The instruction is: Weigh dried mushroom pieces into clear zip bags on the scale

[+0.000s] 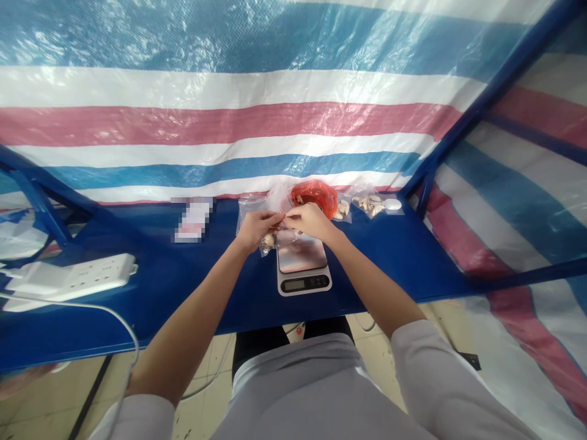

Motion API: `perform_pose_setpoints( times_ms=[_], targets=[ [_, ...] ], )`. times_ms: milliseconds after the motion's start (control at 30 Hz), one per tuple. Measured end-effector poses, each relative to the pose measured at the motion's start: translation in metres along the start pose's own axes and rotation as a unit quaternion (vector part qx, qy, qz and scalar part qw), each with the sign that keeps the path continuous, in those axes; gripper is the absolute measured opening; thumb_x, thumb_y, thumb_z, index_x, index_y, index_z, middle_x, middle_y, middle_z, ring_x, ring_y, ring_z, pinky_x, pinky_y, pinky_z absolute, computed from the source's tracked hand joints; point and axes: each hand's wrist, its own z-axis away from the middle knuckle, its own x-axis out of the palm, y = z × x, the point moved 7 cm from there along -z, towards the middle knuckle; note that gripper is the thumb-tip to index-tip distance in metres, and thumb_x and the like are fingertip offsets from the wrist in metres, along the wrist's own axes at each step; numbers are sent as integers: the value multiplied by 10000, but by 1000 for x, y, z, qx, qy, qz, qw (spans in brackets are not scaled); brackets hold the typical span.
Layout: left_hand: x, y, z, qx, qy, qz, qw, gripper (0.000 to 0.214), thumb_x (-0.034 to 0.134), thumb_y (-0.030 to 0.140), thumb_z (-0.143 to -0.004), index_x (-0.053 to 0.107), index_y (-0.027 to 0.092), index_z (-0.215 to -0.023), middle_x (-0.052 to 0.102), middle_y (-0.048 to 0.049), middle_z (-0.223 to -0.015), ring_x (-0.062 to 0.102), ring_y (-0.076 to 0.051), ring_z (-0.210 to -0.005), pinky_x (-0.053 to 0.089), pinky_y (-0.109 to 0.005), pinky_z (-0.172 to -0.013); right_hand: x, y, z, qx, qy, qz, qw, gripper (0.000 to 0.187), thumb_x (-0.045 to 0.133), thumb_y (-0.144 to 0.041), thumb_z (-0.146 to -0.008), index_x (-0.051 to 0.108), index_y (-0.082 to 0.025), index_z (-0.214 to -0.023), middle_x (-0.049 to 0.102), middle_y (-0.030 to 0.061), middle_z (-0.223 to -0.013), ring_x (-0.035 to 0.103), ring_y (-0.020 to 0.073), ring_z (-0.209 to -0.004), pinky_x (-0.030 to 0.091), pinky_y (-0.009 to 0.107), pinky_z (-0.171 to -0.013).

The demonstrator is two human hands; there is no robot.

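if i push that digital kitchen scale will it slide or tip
It will probably slide rather than tip: the digital kitchen scale is low and flat, and the glossy blue tabletop looks smooth. Its shiny platform may be slippery too, so loose things on it could skate off.

The left hand (257, 229) and the right hand (312, 221) meet just above a small kitchen scale (303, 282), and their fingers (280, 217) pinch the top of a clear plastic bag (275, 201). A small bag of pale lumps (268, 244) lies right beside the scale. A red plastic bag (315, 195) sits behind the hands. More pale lumps in clear bags (367, 205) lie to the right on the blue table (151, 305). A white power strip (68, 278) lies far to the left.
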Motion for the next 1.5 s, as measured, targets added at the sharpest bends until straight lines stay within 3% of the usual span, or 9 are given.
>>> perform_pose_setpoints(
  times_ms=[233, 700, 900, 1000, 1133, 1333, 1500],
  targets=[
    [-4, -2, -3, 29, 12, -25, 999, 430, 896, 488, -535, 742, 119, -696, 658, -27, -623, 559, -113, -572, 459, -250, -566, -1, 1, -3, 13, 16, 15, 1000, 250, 600, -177, -876, 696, -150, -646, 607, -4, -534, 523, 112, -557, 362, 251, -619],
    [-7, -3, -4, 23, -1, -70, 997, 429, 884, 494, -526, 732, 129, -691, 654, -16, -593, 536, -101, -523, 440, -244, -538, 7, 14, -6, 31, 46, 9, 998, 237, 626, -189, -833, 693, -149, -609, 601, -1, -511, 534, 124, -567, 379, 248, -620],
    [-17, 4, 3, 13, 14, -106, 994, 345, 864, 423, -545, 710, 130, -641, 629, -18, -548, 526, -106, -508, 419, -241, -513, -5, 27, -6, 69, 89, 17, 994, 171, 643, -187, -821, 757, -172, -694, 715, 40, -665, 622, 160, -643, 433, 254, -625],
    [-22, 7, 6, 18, 14, -153, 988, 285, 830, 377, -592, 697, 126, -615, 621, -22, -524, 520, -104, -488, 398, -233, -496, -6, 31, -3, 76, 74, 8, 994, 145, 657, -203, -827, 777, -187, -748, 737, 44, -717, 647, 170, -666, 458, 256, -630],
    [-21, 14, 8, 27, 27, -189, 981, 248, 777, 358, -663, 677, 135, -625, 653, -35, -549, 533, -105, -462, 391, -222, -466, -4, 21, -1, 55, 51, 0, 997, 175, 624, -217, -858, 771, -182, -768, 719, 32, -681, 614, 148, -604, 451, 258, -636],
    [-8, 17, 5, -19, 10, -181, 983, 285, 768, 391, -691, 665, 129, -645, 694, -72, -612, 575, -121, -461, 410, -221, -440, -1, -1, -5, 2, 33, 40, 999, 268, 591, -197, -878, 685, -167, -629, 615, 2, -533, 532, 124, -569, 382, 247, -622],
    [-4, 22, -1, 21, 15, -195, 980, 175, 701, 281, -707, 671, 142, -605, 660, -39, -555, 553, -108, -446, 399, -211, -442, -1, -1, -5, 3, 33, 49, 998, 257, 591, -214, -884, 674, -172, -644, 619, 4, -557, 548, 129, -575, 367, 248, -614]
  ],
)
